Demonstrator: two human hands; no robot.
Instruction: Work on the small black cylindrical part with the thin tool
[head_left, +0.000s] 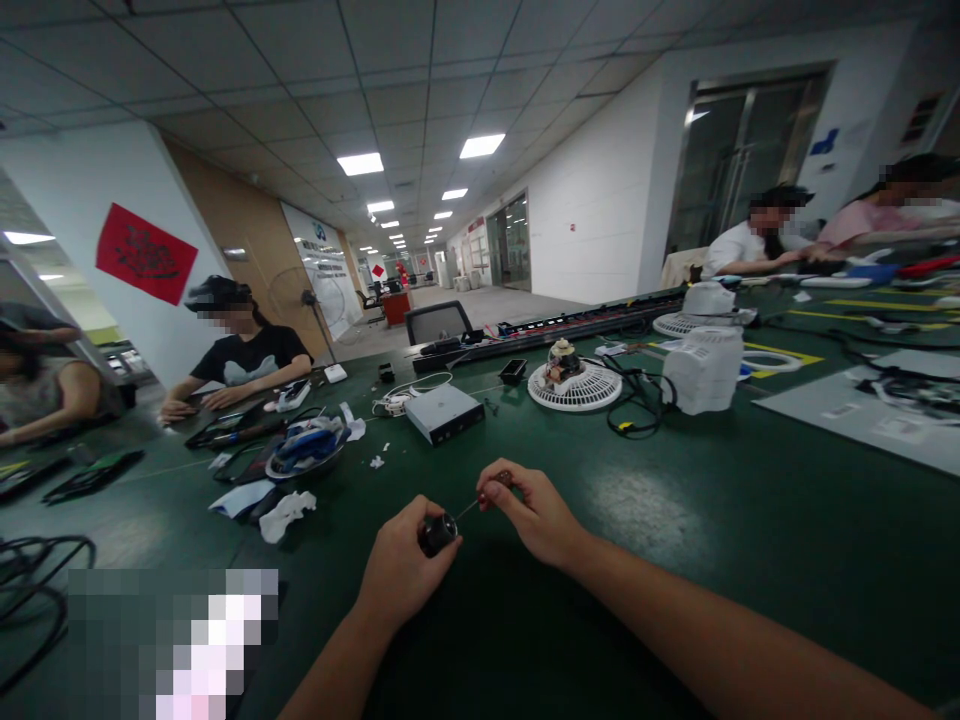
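Note:
My left hand is closed around a small black cylindrical part, whose open-looking end faces right. A thin screwdriver with a reddish-brown handle is pinched in the fingers of my right hand. Its shaft slants down to the left, and the tip meets the rim area of the black part; whether it sits inside cannot be made out. Both hands are just above the green table, close to each other.
Beyond my hands lie a grey box-shaped drive, a white round grille with a motor, a white housing and black cables. Left are a bowl of blue material and crumpled white tissue. Other people sit around the table.

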